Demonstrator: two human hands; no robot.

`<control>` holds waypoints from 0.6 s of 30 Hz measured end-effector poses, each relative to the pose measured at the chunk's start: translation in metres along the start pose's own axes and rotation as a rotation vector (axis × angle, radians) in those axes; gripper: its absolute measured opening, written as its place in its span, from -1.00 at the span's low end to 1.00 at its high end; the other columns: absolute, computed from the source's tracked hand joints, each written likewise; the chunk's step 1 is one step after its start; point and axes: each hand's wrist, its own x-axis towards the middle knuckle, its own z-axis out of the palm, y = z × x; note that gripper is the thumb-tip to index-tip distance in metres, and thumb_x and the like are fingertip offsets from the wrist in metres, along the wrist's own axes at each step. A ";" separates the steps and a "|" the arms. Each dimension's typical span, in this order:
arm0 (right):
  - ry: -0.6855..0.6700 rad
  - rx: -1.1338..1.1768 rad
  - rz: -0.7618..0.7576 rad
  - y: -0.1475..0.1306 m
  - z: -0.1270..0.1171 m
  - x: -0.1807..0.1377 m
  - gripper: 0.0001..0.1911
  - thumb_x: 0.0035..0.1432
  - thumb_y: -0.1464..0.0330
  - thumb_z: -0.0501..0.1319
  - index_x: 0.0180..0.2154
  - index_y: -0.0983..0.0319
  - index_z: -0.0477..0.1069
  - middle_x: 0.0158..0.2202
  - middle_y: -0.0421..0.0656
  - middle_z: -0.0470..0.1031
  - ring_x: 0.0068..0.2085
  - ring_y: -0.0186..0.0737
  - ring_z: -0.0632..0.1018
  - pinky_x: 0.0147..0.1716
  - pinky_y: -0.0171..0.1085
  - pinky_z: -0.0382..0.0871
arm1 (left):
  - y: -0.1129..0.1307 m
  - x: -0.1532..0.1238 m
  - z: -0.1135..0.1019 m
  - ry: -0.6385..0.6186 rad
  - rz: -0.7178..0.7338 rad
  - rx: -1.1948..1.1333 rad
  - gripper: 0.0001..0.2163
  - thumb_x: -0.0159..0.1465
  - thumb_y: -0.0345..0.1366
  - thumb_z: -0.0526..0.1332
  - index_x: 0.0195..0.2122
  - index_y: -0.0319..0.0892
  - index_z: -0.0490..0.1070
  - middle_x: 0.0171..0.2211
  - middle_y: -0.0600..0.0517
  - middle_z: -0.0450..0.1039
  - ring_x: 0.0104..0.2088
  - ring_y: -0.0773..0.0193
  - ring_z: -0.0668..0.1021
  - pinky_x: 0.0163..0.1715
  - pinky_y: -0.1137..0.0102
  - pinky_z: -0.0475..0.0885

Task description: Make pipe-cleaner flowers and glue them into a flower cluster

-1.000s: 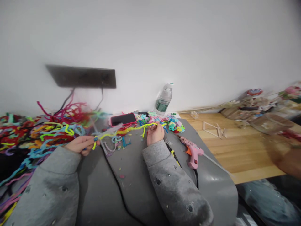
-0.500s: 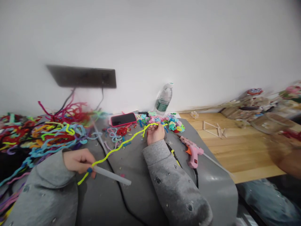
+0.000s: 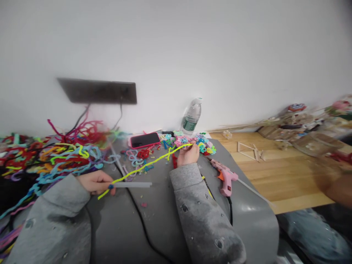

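Note:
A yellow pipe cleaner (image 3: 150, 164) stretches almost straight between my two hands, with a short side piece hanging near its right end. My left hand (image 3: 96, 182) is closed on its lower end, and also pinches a translucent glue stick (image 3: 134, 184) that points right. A small blue bit (image 3: 110, 186) sits at those fingertips. My right hand (image 3: 189, 154) is closed on the far end of the pipe cleaner, close to a pile of small coloured pipe-cleaner flowers (image 3: 202, 146). A pink hot glue gun (image 3: 226, 179) lies right of my right forearm.
Tangled pipe cleaners (image 3: 66, 157) heap up at the left. A phone (image 3: 145, 140) and a water bottle (image 3: 191, 116) stand near the wall. A black cord (image 3: 140, 216) crosses the grey table (image 3: 118, 234). At the right, another person's blurred arm (image 3: 339, 187) reaches over a wooden table (image 3: 233, 154).
My right hand has moved slightly right, pulling the pipe cleaner straighter. My left hand has risen and shifted right, and the glue stick has turned from slanting down to nearly level.

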 end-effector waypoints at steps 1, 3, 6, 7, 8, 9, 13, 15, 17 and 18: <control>-0.010 0.000 0.019 -0.004 0.002 -0.003 -0.87 0.11 0.41 0.06 -0.49 0.20 0.19 -0.67 -0.42 0.21 -0.68 -0.53 0.27 -0.67 -0.53 0.22 | 0.001 0.001 0.000 0.032 0.011 -0.039 -0.66 0.12 -0.07 0.20 -0.42 -0.30 0.53 -0.79 0.18 0.06 -0.76 0.52 0.08 -0.78 0.57 -0.06; -0.059 0.004 0.067 -0.015 0.009 -0.011 -0.90 0.10 0.40 0.07 -0.47 0.21 0.22 -0.65 -0.41 0.23 -0.66 -0.50 0.31 -0.64 -0.48 0.26 | 0.003 0.003 0.002 0.149 0.045 -0.110 -0.72 0.12 -0.14 0.21 -0.44 -0.30 0.53 -0.78 0.20 0.06 -0.76 0.54 0.07 -0.78 0.59 -0.06; -0.223 0.034 0.046 -0.041 0.021 -0.027 -0.91 0.06 0.36 0.14 -0.45 0.22 0.24 -0.61 -0.40 0.25 -0.64 -0.51 0.32 -0.64 -0.48 0.23 | 0.003 0.009 0.003 0.227 0.006 -0.227 -0.76 0.18 -0.25 0.11 -0.34 -0.28 0.51 -0.75 0.22 0.10 -0.77 0.56 0.08 -0.77 0.58 -0.06; -0.274 0.040 0.008 -0.052 0.024 -0.031 -0.88 0.05 0.33 0.16 -0.44 0.21 0.24 -0.59 -0.40 0.25 -0.63 -0.51 0.32 -0.63 -0.48 0.24 | 0.002 0.011 0.003 0.231 -0.019 -0.278 -0.74 0.20 -0.28 0.06 -0.30 -0.28 0.51 -0.75 0.22 0.10 -0.79 0.57 0.08 -0.77 0.57 -0.07; -0.317 0.051 -0.023 -0.062 0.026 -0.035 -0.85 0.05 0.30 0.17 -0.44 0.21 0.23 -0.59 -0.40 0.24 -0.63 -0.52 0.31 -0.61 -0.47 0.25 | 0.001 0.013 0.002 0.237 -0.037 -0.333 -0.72 0.22 -0.31 0.01 -0.27 -0.27 0.50 -0.76 0.22 0.11 -0.80 0.57 0.07 -0.77 0.56 -0.08; -0.330 0.069 -0.066 -0.072 0.027 -0.037 -0.84 0.05 0.29 0.18 -0.44 0.21 0.23 -0.60 -0.40 0.21 -0.64 -0.53 0.28 -0.60 -0.47 0.24 | 0.000 0.016 0.000 0.256 -0.037 -0.388 -0.72 0.23 -0.33 0.00 -0.25 -0.27 0.49 -0.76 0.22 0.12 -0.82 0.58 0.07 -0.77 0.56 -0.10; -0.343 0.070 -0.173 -0.099 0.022 -0.040 -0.83 0.08 0.27 0.16 -0.45 0.19 0.23 -0.60 -0.41 0.19 -0.65 -0.53 0.25 -0.60 -0.46 0.23 | 0.002 0.030 -0.004 0.420 0.144 -0.584 -0.73 0.12 -0.34 0.17 -0.15 -0.27 0.46 -0.74 0.19 0.17 -0.82 0.56 0.11 -0.80 0.58 -0.06; -0.298 0.067 -0.203 -0.103 0.016 -0.040 -0.84 0.07 0.28 0.18 -0.45 0.20 0.26 -0.58 -0.40 0.23 -0.64 -0.53 0.27 -0.59 -0.47 0.24 | 0.006 0.039 -0.002 0.563 0.266 -0.612 -0.68 0.05 -0.33 0.22 -0.13 -0.22 0.44 -0.65 0.16 0.24 -0.79 0.56 0.13 -0.81 0.60 -0.03; -0.254 0.040 -0.199 -0.102 0.011 -0.040 -0.87 0.04 0.30 0.20 -0.43 0.22 0.31 -0.57 -0.38 0.28 -0.59 -0.52 0.35 -0.56 -0.47 0.28 | 0.009 0.048 0.002 0.673 0.342 -0.544 -0.64 0.03 -0.31 0.24 -0.10 -0.18 0.41 -0.51 0.10 0.31 -0.74 0.56 0.16 -0.80 0.61 0.00; -0.246 0.019 -0.184 -0.100 0.009 -0.041 -0.88 0.02 0.31 0.21 -0.41 0.23 0.34 -0.57 -0.37 0.30 -0.56 -0.50 0.40 -0.53 -0.47 0.32 | 0.010 0.052 0.005 0.712 0.369 -0.490 -0.62 0.03 -0.28 0.24 -0.08 -0.17 0.40 -0.46 0.08 0.33 -0.72 0.56 0.17 -0.79 0.60 0.02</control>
